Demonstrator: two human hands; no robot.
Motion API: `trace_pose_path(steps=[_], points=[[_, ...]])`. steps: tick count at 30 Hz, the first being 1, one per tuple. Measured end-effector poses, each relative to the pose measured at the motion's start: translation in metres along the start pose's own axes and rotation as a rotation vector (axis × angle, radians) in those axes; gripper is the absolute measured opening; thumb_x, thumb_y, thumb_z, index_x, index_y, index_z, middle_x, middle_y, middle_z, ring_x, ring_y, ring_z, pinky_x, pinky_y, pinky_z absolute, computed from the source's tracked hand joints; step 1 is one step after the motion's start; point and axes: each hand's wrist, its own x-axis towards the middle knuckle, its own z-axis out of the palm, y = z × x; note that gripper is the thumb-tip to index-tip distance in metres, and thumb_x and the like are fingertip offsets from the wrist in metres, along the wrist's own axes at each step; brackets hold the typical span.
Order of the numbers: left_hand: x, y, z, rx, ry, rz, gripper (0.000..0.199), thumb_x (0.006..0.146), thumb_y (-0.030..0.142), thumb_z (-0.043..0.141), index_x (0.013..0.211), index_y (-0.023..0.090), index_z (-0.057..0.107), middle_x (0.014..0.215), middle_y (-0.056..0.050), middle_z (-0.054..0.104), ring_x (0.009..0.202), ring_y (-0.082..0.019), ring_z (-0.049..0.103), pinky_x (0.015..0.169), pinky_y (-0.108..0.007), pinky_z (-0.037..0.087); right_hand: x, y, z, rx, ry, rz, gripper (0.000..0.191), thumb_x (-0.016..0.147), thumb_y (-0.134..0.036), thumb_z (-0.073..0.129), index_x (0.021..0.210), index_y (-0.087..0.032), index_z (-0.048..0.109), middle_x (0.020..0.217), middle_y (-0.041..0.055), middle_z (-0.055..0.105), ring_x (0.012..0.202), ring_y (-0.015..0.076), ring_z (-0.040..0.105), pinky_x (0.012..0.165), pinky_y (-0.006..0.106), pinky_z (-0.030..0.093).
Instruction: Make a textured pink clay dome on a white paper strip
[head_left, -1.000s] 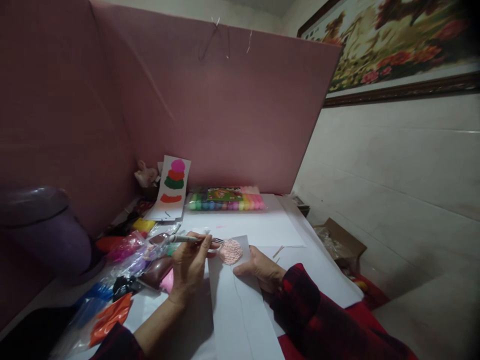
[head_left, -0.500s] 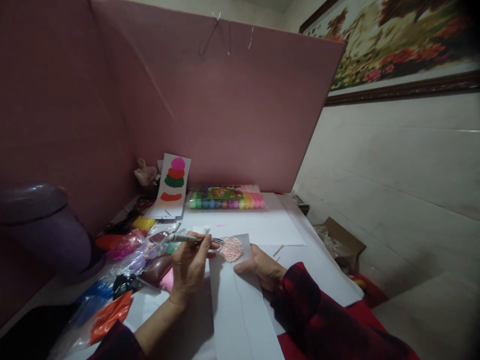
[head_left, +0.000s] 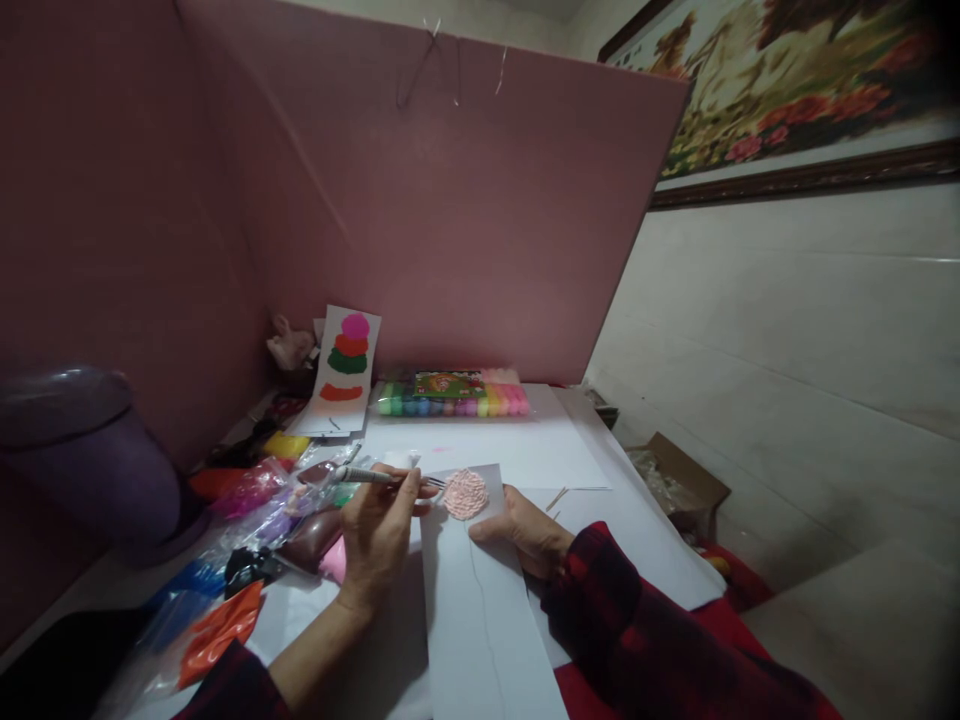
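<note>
In my left hand (head_left: pixel 375 530) is a slim pen-like tool (head_left: pixel 364 476), gripped between thumb and fingers. Its handle is pale with dark markings, and the thin metal end looks pronged. That end is at the left edge of a round, rough-textured pale pink clay patch (head_left: pixel 466 494), though I cannot tell whether it touches. The patch lies near the top of a long white paper strip (head_left: pixel 472 610), with a thin drawn line running down below it. My right hand (head_left: pixel 525 530) pinches the strip's right edge, thumb on top and the other fingers mostly hidden underneath.
Bags of coloured clay, such as an orange bag (head_left: pixel 221 630), crowd the left side. A pack of coloured clay (head_left: pixel 454 394) lies at the back beside a propped painted card (head_left: pixel 346 372). Small sticks (head_left: pixel 556 498) lie right; a purple container (head_left: pixel 90 470) stands far left.
The paper strip and its pink patch have shifted slightly right and up, away from the tool's end. Both hands keep their holds.
</note>
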Motion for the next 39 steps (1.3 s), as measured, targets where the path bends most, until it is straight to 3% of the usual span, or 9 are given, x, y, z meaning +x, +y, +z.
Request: trace_pose_path(steps=[9,17,39], points=[[0.001,-0.0057,0.0004,-0.009,0.03,-0.023,0.023,0.076,0.037,0.069,0.08,0.017,0.058,0.068,-0.002,0.071,0.069,-0.023,0.072,0.053,-0.032,0.061,-0.0039,-0.0073,0.0057,0.038,-0.049,0.024,0.051,0.051,-0.003,0.068,0.1,-0.016,0.068,0.092,0.0062,0.072,0.087,0.0251,0.065,0.088,0.041,0.046],[0.0012,-0.0057,-0.0002,0.006,0.047,-0.001,0.023,0.076,0.037,0.068,0.079,0.017,0.058,0.068,-0.002,0.07,0.067,-0.023,0.071,0.052,-0.033,0.061,-0.0014,-0.004,0.0022,0.043,-0.031,0.026,0.054,0.05,-0.004,0.071,0.102,-0.016,0.067,0.091,0.007,0.072,0.08,0.0242,0.065,0.086,0.044,0.047],[0.0024,-0.004,-0.0005,-0.013,0.06,-0.029,0.024,0.075,0.037,0.069,0.08,0.017,0.058,0.066,0.0,0.069,0.065,-0.02,0.07,0.051,-0.03,0.059,-0.0024,-0.0045,0.0028,0.03,-0.03,0.028,0.053,0.051,-0.004,0.07,0.102,-0.016,0.067,0.094,0.0069,0.072,0.085,0.0249,0.066,0.088,0.043,0.046]])
